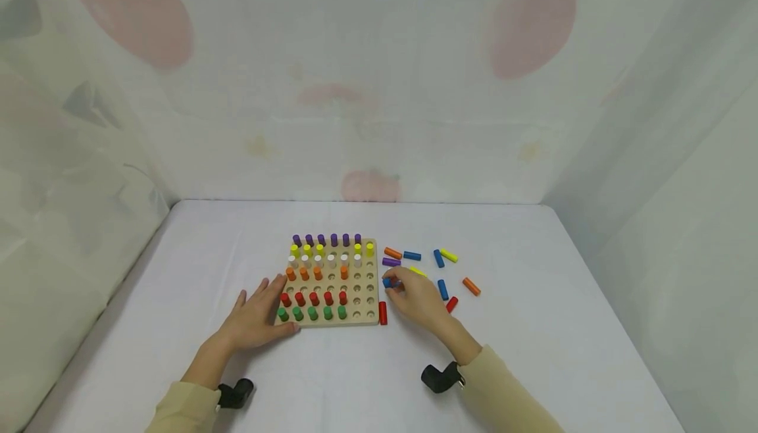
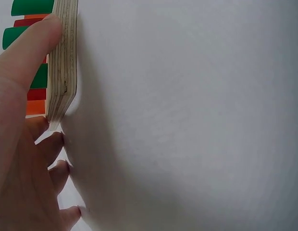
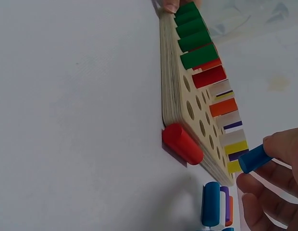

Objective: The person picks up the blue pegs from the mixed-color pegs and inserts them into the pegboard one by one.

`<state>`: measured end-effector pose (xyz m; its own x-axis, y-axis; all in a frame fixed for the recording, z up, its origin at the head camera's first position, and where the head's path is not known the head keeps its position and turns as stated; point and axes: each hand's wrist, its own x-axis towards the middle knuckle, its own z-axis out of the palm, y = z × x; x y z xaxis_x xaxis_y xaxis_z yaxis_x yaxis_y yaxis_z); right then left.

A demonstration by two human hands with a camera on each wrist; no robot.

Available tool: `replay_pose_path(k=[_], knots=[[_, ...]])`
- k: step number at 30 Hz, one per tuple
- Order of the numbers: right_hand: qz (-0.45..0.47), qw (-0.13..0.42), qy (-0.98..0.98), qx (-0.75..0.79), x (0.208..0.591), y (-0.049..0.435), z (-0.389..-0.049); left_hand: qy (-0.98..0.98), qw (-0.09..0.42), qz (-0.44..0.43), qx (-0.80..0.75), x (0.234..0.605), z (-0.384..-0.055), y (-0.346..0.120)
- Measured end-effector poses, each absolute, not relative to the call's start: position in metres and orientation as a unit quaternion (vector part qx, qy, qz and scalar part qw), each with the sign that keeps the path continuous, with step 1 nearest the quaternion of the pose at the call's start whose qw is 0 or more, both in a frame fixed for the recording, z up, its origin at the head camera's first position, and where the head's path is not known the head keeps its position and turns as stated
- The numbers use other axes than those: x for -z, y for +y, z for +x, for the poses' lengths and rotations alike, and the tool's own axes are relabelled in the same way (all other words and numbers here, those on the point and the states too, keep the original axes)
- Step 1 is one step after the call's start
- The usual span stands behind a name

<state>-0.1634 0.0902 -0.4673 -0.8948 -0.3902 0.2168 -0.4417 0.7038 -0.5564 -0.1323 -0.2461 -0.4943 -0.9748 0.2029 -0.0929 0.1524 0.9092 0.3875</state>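
A wooden pegboard (image 1: 364,295) lies on the table, with rows of purple, yellow, white, orange, red and green pegs standing in it. Between the orange and red rows runs a row of bare holes. My left hand (image 1: 254,320) is spread around the board's near left corner; its thumb (image 2: 41,41) presses the front edge while the other fingers lie along the left side. At the board's right edge, my right hand (image 1: 417,298) pinches a blue peg (image 3: 254,159) between thumb and fingers, held above the table. Just below it lies a red peg (image 1: 383,313) beside the board.
Right of the board lie loose pegs: an orange peg (image 1: 393,253), a purple peg (image 1: 391,262), a blue peg (image 1: 443,289), a yellow peg (image 1: 449,255), another red peg (image 1: 452,305) and several more. A white cloth covers the table (image 1: 331,380), and printed curtains enclose its back and sides.
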Motion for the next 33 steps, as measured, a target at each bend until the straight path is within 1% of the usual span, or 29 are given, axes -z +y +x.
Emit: replay_pose_path(k=[12, 20, 25, 33], knots=[[0.232, 0.037, -0.916, -0.325, 0.463, 0.077, -0.175, 0.975, 0.063, 0.095, -0.189, 0.494, -0.133, -0.246], [0.245, 0.017, -0.907, -0.342, 0.460, 0.064, -0.179, 0.974, 0.067, 0.094, -0.193, 0.491, -0.131, -0.246], [0.255, 0.021, -0.904, -0.342, 0.459, 0.054, -0.182, 0.975, 0.064, 0.096, -0.190, 0.491, -0.131, -0.245], [0.246, 0.019, -0.909, -0.337, 0.453, 0.040, -0.184, 0.975, 0.069, 0.096, -0.189, 0.492, -0.131, -0.245]])
